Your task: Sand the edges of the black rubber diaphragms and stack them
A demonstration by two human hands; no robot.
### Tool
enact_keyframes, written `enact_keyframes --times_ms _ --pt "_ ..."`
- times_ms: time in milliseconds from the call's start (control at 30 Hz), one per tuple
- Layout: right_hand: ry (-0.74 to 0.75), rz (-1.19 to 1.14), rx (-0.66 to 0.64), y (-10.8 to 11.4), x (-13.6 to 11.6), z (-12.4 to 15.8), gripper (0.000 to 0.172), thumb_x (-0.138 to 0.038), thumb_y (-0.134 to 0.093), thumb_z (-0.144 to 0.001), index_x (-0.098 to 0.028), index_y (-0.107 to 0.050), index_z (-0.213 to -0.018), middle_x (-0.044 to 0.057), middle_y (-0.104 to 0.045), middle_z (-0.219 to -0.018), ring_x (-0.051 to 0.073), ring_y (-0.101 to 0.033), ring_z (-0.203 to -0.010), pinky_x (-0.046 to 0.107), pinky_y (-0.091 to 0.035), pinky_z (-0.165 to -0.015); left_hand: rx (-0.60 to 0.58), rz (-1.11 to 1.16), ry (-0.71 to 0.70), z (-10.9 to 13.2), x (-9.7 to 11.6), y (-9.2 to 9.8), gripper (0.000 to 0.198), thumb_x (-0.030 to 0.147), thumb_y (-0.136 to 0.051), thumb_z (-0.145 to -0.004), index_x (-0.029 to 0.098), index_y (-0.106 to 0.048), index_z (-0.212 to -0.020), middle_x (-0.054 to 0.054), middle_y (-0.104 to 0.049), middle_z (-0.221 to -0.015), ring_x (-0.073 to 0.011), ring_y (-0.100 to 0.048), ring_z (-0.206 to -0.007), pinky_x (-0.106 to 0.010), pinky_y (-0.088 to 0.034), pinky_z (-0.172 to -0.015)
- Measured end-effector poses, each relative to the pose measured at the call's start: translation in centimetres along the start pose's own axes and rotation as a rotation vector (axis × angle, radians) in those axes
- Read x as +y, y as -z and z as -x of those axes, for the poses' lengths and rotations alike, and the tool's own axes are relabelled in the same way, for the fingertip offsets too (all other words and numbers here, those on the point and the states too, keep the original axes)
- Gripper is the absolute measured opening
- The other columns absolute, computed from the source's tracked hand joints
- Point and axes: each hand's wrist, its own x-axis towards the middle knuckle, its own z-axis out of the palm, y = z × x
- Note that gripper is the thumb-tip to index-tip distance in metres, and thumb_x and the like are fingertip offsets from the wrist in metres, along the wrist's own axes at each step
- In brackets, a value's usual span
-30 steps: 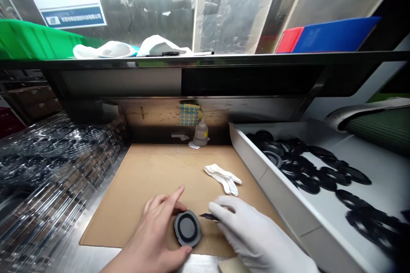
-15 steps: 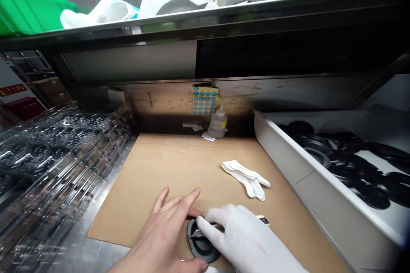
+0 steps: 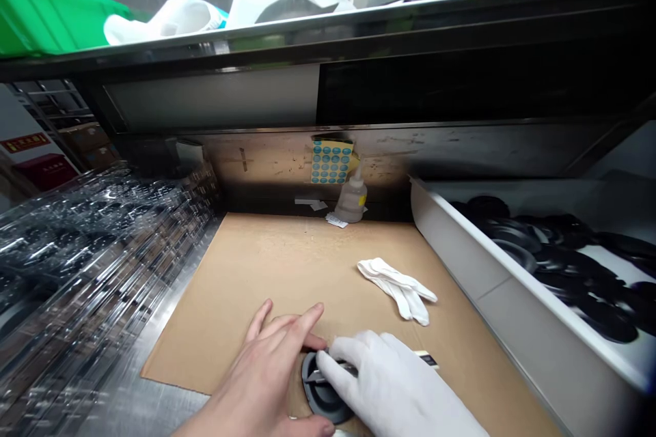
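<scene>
The right hand (image 3: pixel 392 382) grips a pointed tool (image 3: pixel 316 377); a slip could nick the bare left hand (image 3: pixel 269 372) gripping the dark disc (image 3: pixel 326 399).

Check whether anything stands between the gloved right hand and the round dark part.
Only the pointed tool in the right hand comes between: its tip shows over the round dark part; contact is unclear. Nothing else visible blocks the way; the loose white glove lies apart, farther back on the cardboard.
</scene>
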Motion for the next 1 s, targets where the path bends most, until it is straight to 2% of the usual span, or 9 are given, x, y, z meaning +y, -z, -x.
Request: enact_keyframes --times_ms 267,467,700,1000 --pt "-0.039 -0.019 0.01 -0.37 0.16 -0.2 0.018 -0.025 -0.066 -0.095 -0.022 -0.066 -0.112 0.008 -0.071 -0.099 0.028 -0.062 -0.082 0.039 -0.052 -0.071 0.0 -0.005 0.0 -0.13 -0.07 -0.04 0.118 0.015 -0.093 -0.067 0.033 -0.025 -0.162 -0.005 -0.071 -0.136 -0.0322 -0.058 -0.138 -0.071 0.001 -0.131" --pt "0.01 -0.033 -0.004 0.19 0.27 -0.28 0.009 -0.019 -0.064 -0.097 -0.022 -0.066 -0.104 0.006 -0.072 -0.094 0.026 -0.063 -0.078 0.037 -0.052 -0.069 -0.016 0.003 0.018 -0.07 0.17 0.0 0.116 0.016 -0.093 -0.067 0.032 -0.027 -0.162 -0.006 -0.071 -0.138 -0.0332 -0.056 -0.14 -0.071 0.003 -0.131" --pt "-0.014 -0.027 -0.023 0.52 -0.34 -0.51 0.014 -0.013 -0.067 -0.092 -0.022 -0.067 -0.102 0.006 -0.074 -0.098 0.025 -0.064 -0.079 0.035 -0.052 -0.07 -0.017 -0.008 0.021 0.05 0.07 -0.15 0.116 0.015 -0.091 -0.068 0.033 -0.025 -0.161 -0.005 -0.069 -0.139 -0.0331 -0.057 -0.139 -0.074 0.002 -0.13" --pt "-0.058 -0.047 -0.001 0.57 -0.53 -0.96 0.017 -0.007 -0.06 -0.092 -0.022 -0.067 -0.095 0.003 -0.074 -0.094 0.022 -0.065 -0.076 0.031 -0.051 -0.068 -0.003 -0.046 -0.02 0.18 -0.05 -0.23 0.121 0.014 -0.089 -0.07 0.044 -0.013 -0.16 0.0 -0.068 -0.14 -0.0318 -0.059 -0.138 -0.079 -0.001 -0.128"
